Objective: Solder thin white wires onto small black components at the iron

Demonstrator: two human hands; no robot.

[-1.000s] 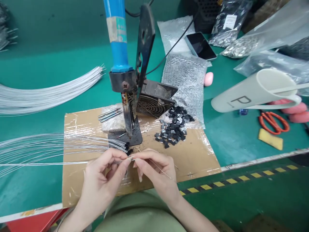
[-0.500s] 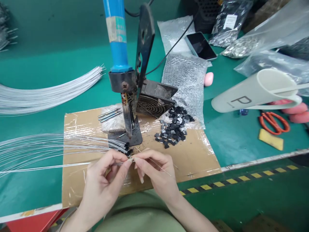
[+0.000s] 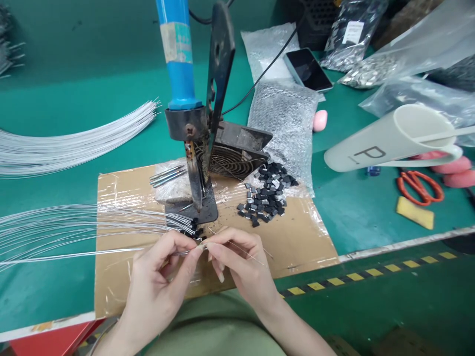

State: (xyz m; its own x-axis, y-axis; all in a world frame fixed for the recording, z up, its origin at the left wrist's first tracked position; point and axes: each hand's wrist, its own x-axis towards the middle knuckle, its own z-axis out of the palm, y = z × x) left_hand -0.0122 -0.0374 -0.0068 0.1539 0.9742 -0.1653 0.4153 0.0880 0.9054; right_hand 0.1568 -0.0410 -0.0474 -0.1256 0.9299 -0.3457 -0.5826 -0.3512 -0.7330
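My left hand (image 3: 163,274) pinches a pair of white wires (image 3: 115,251) that run in from the left, thumb and forefinger closed on them. Fingertip to fingertip with it, my right hand (image 3: 243,262) is closed in a pinch at the wires' end. What lies between the fingertips is mostly hidden. Thin silvery wires (image 3: 248,255) cross the right hand's fingers and stick out on both sides. Just behind the fingertips lie white wires with black ends (image 3: 191,227). A blue-handled soldering iron (image 3: 181,79) stands tip down in a bracket above them.
Small black parts (image 3: 263,198) are heaped on the cardboard (image 3: 297,237), beside a fan (image 3: 235,158). A bundle of white wires (image 3: 74,148) lies at left. On the right are a white mug (image 3: 363,143), orange-handled scissors (image 3: 419,188), a yellow sponge (image 3: 414,212) and a phone (image 3: 308,69).
Both hands keep the same pinch, with only a slight shift of the right hand's fingers. The whole view has moved a little.
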